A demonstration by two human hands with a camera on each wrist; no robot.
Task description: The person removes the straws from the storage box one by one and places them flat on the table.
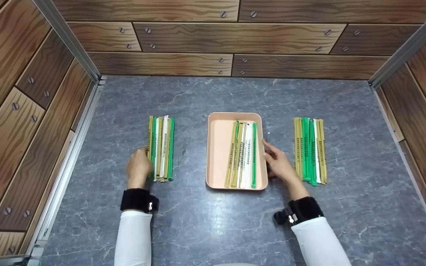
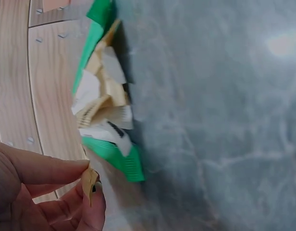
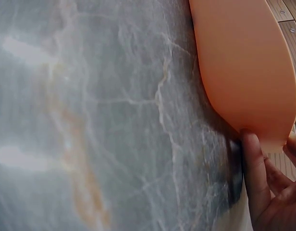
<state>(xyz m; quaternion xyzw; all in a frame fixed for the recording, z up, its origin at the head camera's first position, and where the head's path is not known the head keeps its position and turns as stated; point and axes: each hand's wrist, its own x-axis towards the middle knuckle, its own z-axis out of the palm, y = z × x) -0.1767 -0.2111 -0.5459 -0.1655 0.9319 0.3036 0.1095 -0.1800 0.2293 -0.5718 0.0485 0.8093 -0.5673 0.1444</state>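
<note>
Toward the desk's (image 1: 194,92) left edge, the left grip (image 1: 139,166) pinches a slim, creased gold packet (image 2: 90,185). The right grip (image 1: 280,164), parted, touches a smooth, round-cornered peach tray (image 1: 217,155).

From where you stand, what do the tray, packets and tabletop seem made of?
Tray: probably smooth, satin plastic, with even, grainless peach walls. Packets: likely matte paper, with creased, folded ends. Tabletop: glossy, light glaring off it, veined like marble, though possibly just a printed sheet.
</note>
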